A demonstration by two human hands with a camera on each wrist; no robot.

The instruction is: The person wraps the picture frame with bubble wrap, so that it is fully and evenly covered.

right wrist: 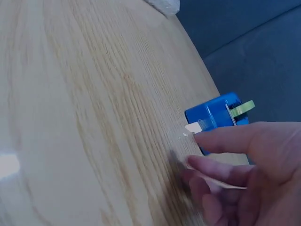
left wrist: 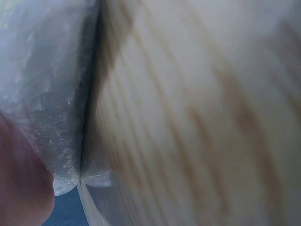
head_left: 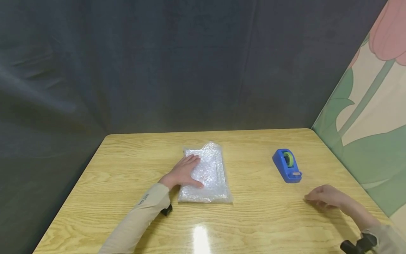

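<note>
A flat rectangular package in clear bubble wrap (head_left: 210, 173) lies on the table, its wrap ruffled along the far edge. My left hand (head_left: 187, 173) rests on its left part, fingers spread and thumb pointing across it. In the left wrist view the wrapped side (left wrist: 61, 89) shows close beside part of the hand (left wrist: 23, 174). My right hand (right wrist: 240, 169) is to the right, just nearer than the blue tape dispenser (head_left: 287, 165), with its fingers curled. A small piece of clear tape (right wrist: 185, 134) glints at its fingertips.
The dispenser holds a yellow-green roll (head_left: 289, 159) and stands on the right part of the wooden table (head_left: 127, 165). A dark curtain (head_left: 203, 70) hangs behind and to the left. Along the right side is a wall with a flower pattern (head_left: 374, 141).
</note>
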